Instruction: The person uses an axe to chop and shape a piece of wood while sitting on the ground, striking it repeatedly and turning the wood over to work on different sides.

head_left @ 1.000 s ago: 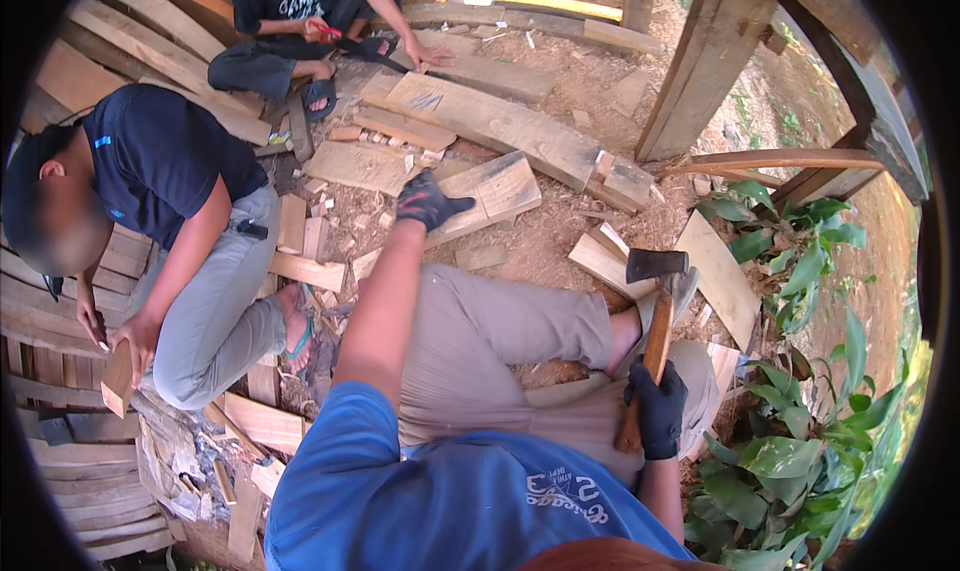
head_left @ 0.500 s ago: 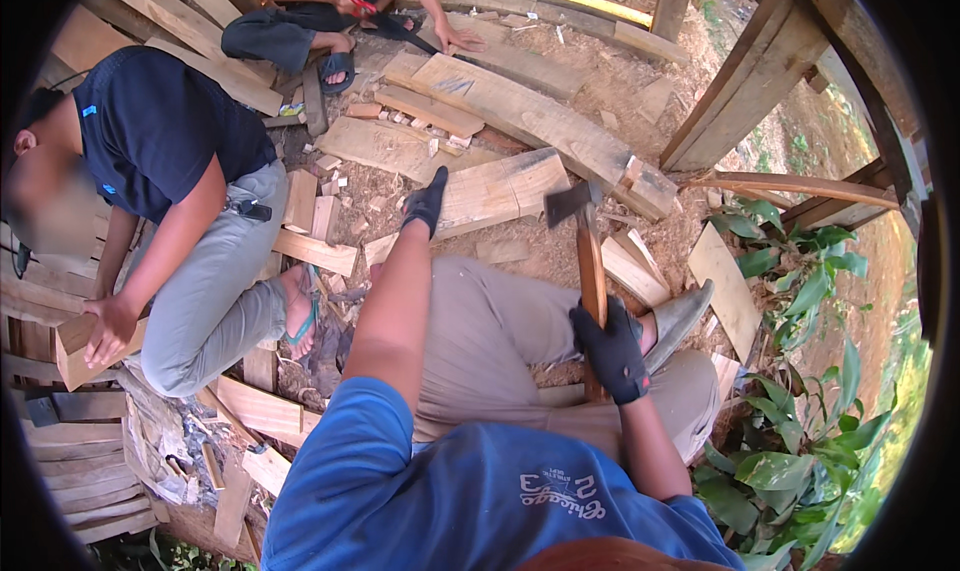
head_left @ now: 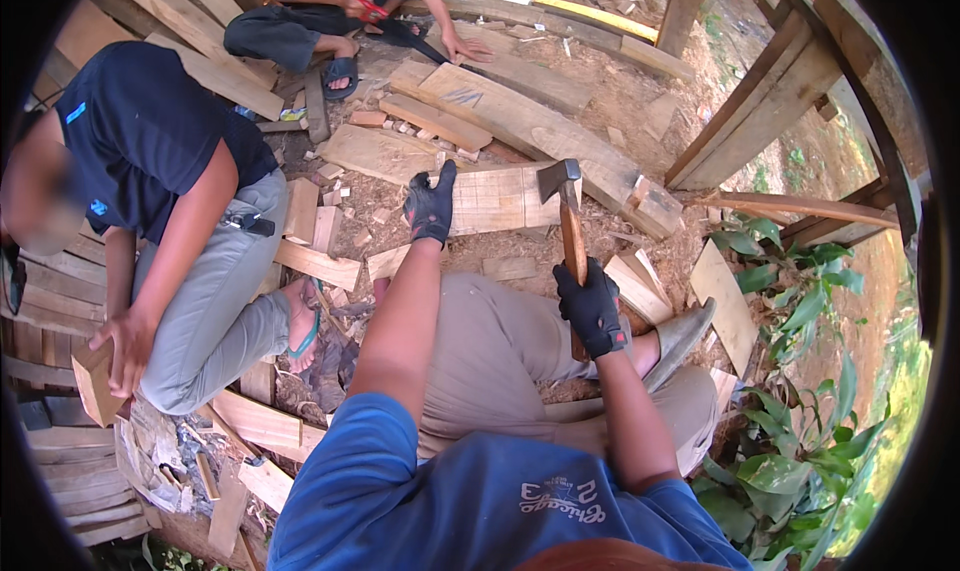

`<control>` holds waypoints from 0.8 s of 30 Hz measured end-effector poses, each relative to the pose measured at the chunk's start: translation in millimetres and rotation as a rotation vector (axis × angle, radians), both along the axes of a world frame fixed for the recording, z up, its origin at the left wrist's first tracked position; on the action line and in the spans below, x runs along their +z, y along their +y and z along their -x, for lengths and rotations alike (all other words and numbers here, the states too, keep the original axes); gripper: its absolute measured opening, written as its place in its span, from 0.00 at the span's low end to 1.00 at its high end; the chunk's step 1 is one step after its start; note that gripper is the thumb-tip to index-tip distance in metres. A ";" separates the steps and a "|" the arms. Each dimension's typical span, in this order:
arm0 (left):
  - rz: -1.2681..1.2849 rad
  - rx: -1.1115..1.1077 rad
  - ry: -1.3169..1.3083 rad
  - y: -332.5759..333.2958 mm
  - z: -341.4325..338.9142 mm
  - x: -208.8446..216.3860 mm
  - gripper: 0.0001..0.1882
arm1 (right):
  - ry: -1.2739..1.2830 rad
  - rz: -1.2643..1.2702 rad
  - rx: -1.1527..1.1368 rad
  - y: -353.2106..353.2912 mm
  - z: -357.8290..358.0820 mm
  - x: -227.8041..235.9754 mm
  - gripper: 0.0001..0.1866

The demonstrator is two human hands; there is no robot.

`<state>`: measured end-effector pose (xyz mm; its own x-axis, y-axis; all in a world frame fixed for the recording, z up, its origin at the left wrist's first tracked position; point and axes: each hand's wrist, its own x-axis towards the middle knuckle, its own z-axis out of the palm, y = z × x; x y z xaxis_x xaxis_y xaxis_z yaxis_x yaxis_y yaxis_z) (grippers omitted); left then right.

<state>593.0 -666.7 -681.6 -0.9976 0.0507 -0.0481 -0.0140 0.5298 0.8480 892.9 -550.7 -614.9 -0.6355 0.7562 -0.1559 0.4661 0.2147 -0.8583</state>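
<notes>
Sawdust and wood chips are littering the ground [head_left: 465,254], with leafy plants [head_left: 778,474] growing along the right. From afar, I am watching the gloved right hand [head_left: 588,313] holding a hatchet [head_left: 573,239] upright, its fingers clamping around the wooden handle. A pale plank [head_left: 495,201] is lying just beyond the bent leg [head_left: 500,316], and the hatchet's head is showing at its right end, touching or not, I cannot tell. The gloved left hand [head_left: 430,209] is resting at the left end, thumb standing apart; whether it is gripping, I cannot tell. I am judging that a rocking plank or glancing blade could endanger that hand or the leg.
</notes>
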 end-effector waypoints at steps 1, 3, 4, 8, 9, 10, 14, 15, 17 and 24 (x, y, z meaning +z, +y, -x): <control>0.051 0.040 0.043 0.9 0.6 0.6 0.49 | -0.018 -0.012 0.014 2.6 -1.4 -4.0 0.21; 0.024 0.035 0.095 1.1 1.2 -2.6 0.50 | -0.057 -0.033 0.039 5.7 -0.9 1.2 0.25; 0.001 0.031 0.130 -0.1 4.4 -4.2 0.49 | -0.085 -0.068 0.033 5.0 2.5 9.0 0.25; -0.138 -0.041 0.121 -6.0 2.9 -17.8 0.30 | -0.121 -0.222 0.073 6.7 16.6 20.7 0.26; -0.185 -0.077 0.102 -8.2 3.4 -17.1 0.26 | -0.107 -0.267 0.103 9.1 21.8 20.7 0.26; -0.228 -0.090 0.151 -5.8 1.5 -17.4 0.20 | -0.101 -0.276 0.118 10.5 26.1 17.0 0.25; -0.142 -0.070 0.145 -2.7 -3.0 -16.3 0.20 | -0.121 -0.350 0.119 6.3 33.8 6.5 0.24; -0.143 -0.065 0.131 -1.9 -4.8 -15.4 0.20 | -0.123 -0.374 0.103 4.0 33.6 4.2 0.23; -0.146 -0.058 0.103 0.2 -7.4 -12.8 0.20 | -0.133 -0.388 0.089 0.3 31.6 2.4 0.23; -0.243 -0.005 0.150 1.4 -3.3 -19.7 0.18 | -0.140 -0.396 0.115 -7.1 24.2 7.8 0.22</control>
